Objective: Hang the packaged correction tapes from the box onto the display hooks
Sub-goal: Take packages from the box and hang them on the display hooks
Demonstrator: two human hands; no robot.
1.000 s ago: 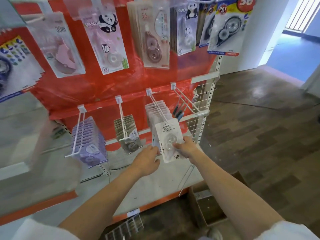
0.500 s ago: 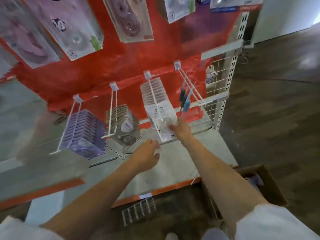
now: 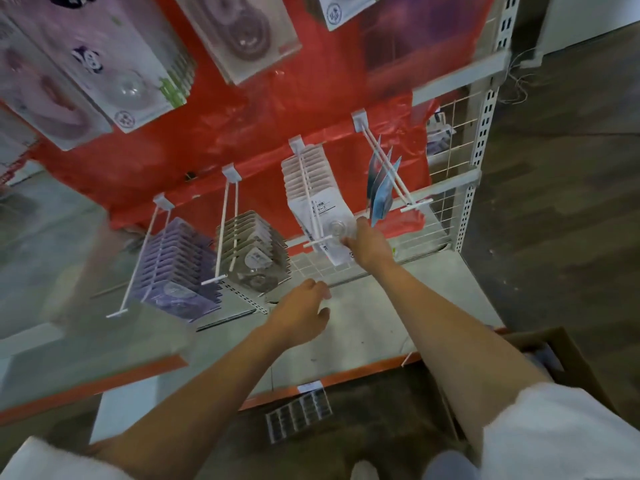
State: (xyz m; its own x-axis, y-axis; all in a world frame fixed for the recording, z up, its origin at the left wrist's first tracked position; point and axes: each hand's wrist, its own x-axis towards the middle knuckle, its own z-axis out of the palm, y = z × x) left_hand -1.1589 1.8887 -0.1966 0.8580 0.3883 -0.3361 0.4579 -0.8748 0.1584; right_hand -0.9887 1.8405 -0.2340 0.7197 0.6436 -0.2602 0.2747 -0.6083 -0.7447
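1. Since a second ago the white correction tape pack [image 3: 323, 225] went from held in front of the hook between both my hands to hanging at the front of the third hook [image 3: 309, 199]; the view also tipped downward.
2. Pack sits at about 12 o'clock from my hands, front of a full white row, just behind the hook's crossbar.
3. Right hand [image 3: 369, 244] touches the pack's lower right edge, fingers bent against the blister; pinching or just steadying, I can't tell.
4. Left hand [image 3: 302, 315] is off the pack, at 7 o'clock from it, loosely curled, holding nothing, hovering over the shelf [image 3: 398, 323].
5. Outward: grey packs [image 3: 254, 252] at 9 o'clock of the white row, purple packs [image 3: 176, 271] further at 9 o'clock, both hooks well filled.
6. Blue packs [image 3: 381, 183] at 2 o'clock on the rightmost hook: only a few, lots of bare wire.
7. Box [image 3: 568, 355] at 4 o'clock on the floor, mostly hidden by my right arm; how much it holds I can't tell.
8. Progress, my judgement: this pack looks hung, so one cycle is basically done. Left: let go and reach to the box for more. Remaining count unknown.
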